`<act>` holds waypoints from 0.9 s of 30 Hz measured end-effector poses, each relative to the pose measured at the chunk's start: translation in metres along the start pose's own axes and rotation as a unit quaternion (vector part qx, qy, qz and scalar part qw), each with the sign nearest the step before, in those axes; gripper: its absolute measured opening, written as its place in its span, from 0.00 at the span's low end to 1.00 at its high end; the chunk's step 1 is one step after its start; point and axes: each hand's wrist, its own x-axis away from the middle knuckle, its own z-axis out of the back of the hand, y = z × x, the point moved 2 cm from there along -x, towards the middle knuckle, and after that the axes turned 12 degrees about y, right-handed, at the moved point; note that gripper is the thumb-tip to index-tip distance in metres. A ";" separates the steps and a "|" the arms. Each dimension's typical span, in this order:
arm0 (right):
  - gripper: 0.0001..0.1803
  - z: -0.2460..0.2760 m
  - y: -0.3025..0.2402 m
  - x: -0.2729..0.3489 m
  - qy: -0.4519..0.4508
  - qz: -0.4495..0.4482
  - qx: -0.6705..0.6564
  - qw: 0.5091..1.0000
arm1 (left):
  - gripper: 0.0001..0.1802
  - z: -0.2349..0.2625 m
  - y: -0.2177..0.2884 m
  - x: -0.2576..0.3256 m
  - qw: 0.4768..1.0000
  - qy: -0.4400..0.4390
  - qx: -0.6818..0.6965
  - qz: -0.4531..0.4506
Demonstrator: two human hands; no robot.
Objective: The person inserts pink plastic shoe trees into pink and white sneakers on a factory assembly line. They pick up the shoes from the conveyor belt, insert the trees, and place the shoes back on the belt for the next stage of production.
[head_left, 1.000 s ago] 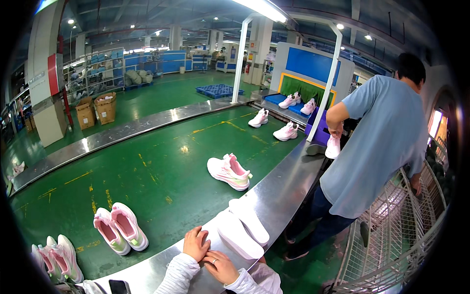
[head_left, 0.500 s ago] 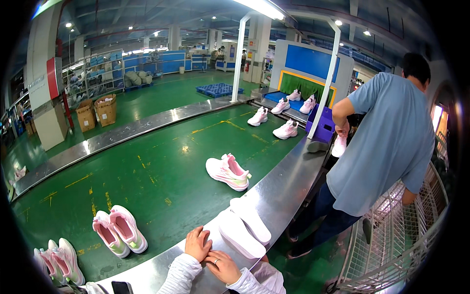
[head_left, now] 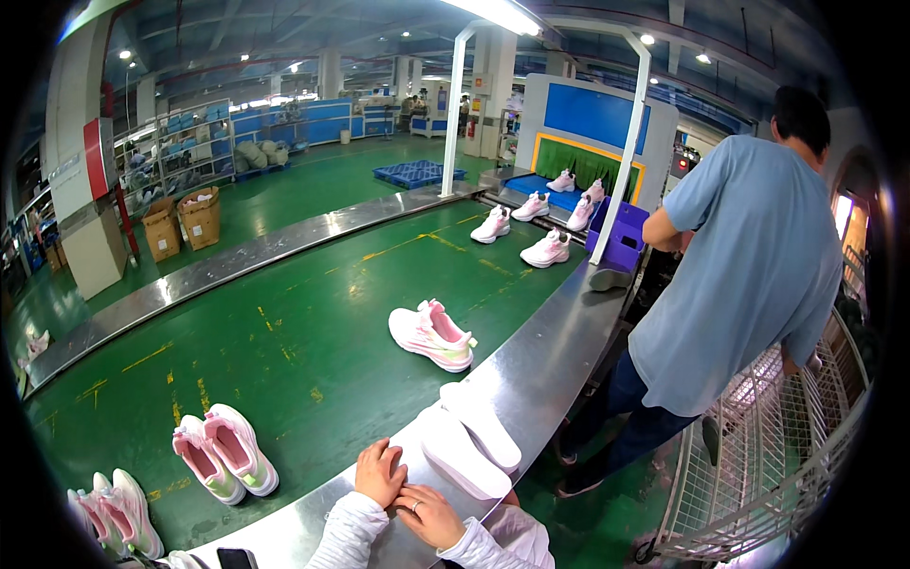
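A silver metal ledge [head_left: 545,365] supports our loosely curled, empty left hand [head_left: 380,473], right hand [head_left: 429,517] and, at two o'clock, white foot-shaped insoles [head_left: 462,453].

Can't see the palms of the left hand [head_left: 381,472] and right hand [head_left: 428,517], turned down toward the counter [head_left: 534,377]. Lose the sleeves [head_left: 346,531] and a dark phone [head_left: 235,559] at the lower edge, the leftmost sneaker [head_left: 85,515] and wire cart [head_left: 739,455] partly in the black rim. See little of the far hand of the co-worker [head_left: 739,256], behind the torso. See only part of the purple bin [head_left: 626,237] past a white post [head_left: 622,152]. Can't identify the small goods on the far rack [head_left: 190,147].
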 end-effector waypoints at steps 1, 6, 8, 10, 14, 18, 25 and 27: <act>0.11 0.000 0.001 0.000 0.001 0.000 0.001 1.000 | 0.18 0.000 0.001 -0.001 1.000 0.001 -0.003 0.000; 0.11 0.000 0.007 0.002 0.005 0.006 0.004 1.000 | 0.18 -0.004 0.000 -0.001 1.000 -0.003 0.000 0.000; 0.11 0.001 0.007 0.001 0.007 0.001 0.002 1.000 | 0.18 -0.005 0.000 -0.001 1.000 0.001 0.000 0.000; 0.10 0.001 0.007 0.001 0.007 -0.003 -0.001 1.000 | 0.18 -0.006 0.000 -0.001 1.000 0.001 -0.007 -0.002; 0.10 0.003 0.010 0.000 0.010 0.000 -0.003 1.000 | 0.19 -0.010 0.002 -0.002 1.000 0.005 -0.009 0.009; 0.10 0.006 0.015 0.000 0.021 0.005 -0.004 1.000 | 0.19 -0.013 0.007 -0.005 1.000 -0.001 0.000 0.013; 0.10 0.014 0.014 -0.007 0.002 0.000 -0.005 1.000 | 0.19 -0.017 0.008 -0.010 1.000 -0.001 -0.015 0.009; 0.10 0.010 0.027 -0.003 0.017 0.015 0.017 1.000 | 0.19 -0.021 0.009 -0.013 1.000 0.001 -0.011 0.007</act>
